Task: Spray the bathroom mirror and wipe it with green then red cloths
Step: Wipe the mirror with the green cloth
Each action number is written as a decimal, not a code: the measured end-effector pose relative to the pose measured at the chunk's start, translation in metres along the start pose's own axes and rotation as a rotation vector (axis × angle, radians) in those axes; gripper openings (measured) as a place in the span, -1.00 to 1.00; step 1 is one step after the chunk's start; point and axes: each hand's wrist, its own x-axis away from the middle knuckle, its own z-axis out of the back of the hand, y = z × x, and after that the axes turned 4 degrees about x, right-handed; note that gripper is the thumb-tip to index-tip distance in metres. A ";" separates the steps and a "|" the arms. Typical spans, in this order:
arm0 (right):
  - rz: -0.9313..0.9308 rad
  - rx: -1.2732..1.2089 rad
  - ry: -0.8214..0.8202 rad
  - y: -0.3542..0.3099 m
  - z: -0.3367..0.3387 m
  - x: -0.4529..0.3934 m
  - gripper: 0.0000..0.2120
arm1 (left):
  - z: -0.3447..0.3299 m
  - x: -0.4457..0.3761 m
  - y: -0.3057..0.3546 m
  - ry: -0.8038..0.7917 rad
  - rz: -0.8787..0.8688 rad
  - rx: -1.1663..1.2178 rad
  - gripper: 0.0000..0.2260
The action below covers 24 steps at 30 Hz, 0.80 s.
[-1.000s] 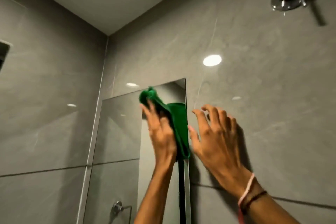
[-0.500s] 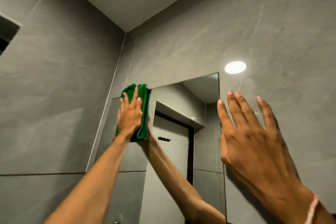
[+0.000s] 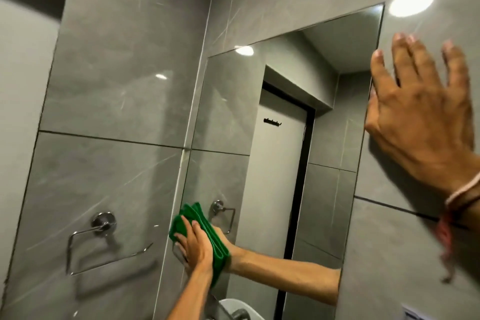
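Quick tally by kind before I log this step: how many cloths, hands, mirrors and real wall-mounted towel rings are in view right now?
Cloths: 1, the green cloth under the left hand
Hands: 2, left and right hand
Mirrors: 1, the mirror
Towel rings: 1, the towel ring; the other is its reflection
Total: 5

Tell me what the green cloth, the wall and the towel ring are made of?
The green cloth looks like soft microfibre or terry: it folds in thick layers and looks matte. The wall seems to be glossy grey tile, with grout lines and light reflections. The towel ring looks like shiny chromed metal, mirror-bright, though blur hides detail.
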 end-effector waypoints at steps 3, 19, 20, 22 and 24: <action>0.056 -0.021 -0.091 0.009 0.020 -0.001 -0.38 | -0.002 0.055 0.016 -0.022 0.126 0.090 -0.53; 0.117 0.145 -0.166 0.082 0.047 0.018 -0.15 | -0.061 0.172 0.309 -0.270 -1.433 -0.035 -0.52; 0.122 0.137 -0.163 0.079 0.045 0.020 -0.16 | -0.058 0.157 0.293 -0.255 -1.421 -0.037 -0.52; 0.121 0.124 -0.159 0.072 0.039 0.030 -0.21 | -0.049 0.129 0.236 -0.234 -1.269 -0.036 -0.52; 0.114 0.107 -0.128 0.068 0.034 0.035 -0.24 | -0.040 0.112 0.160 -0.203 -1.063 -0.021 -0.50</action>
